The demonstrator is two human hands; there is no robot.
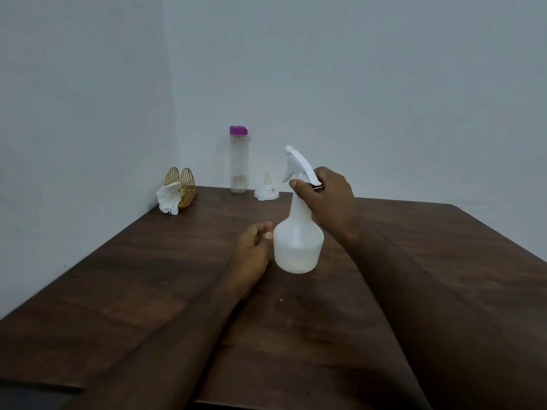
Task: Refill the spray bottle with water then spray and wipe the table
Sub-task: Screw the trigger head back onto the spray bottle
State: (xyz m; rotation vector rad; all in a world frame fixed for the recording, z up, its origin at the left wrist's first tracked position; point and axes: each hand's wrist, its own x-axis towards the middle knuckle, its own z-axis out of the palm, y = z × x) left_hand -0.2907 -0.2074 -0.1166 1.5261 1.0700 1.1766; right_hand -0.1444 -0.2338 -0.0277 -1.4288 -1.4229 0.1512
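— Walls?
— Two, plain pale grey-blue. The left wall (74, 113) and the back wall (355, 69) meet in a vertical corner left of centre in the upper frame.
— Furniture?
— One dark brown wood-grain table (118, 291) across the lower half, its far left corner set close into that corner.
— Light?
— Dim and even, with a faint sheen on the tabletop at lower left.

Brown table (118, 276) carries spray bottle (297, 247), water bottle (239, 164), funnel (265, 190), napkin holder (183, 182).

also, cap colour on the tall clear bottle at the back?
Purple cap on the clear water bottle, seen in the head view.
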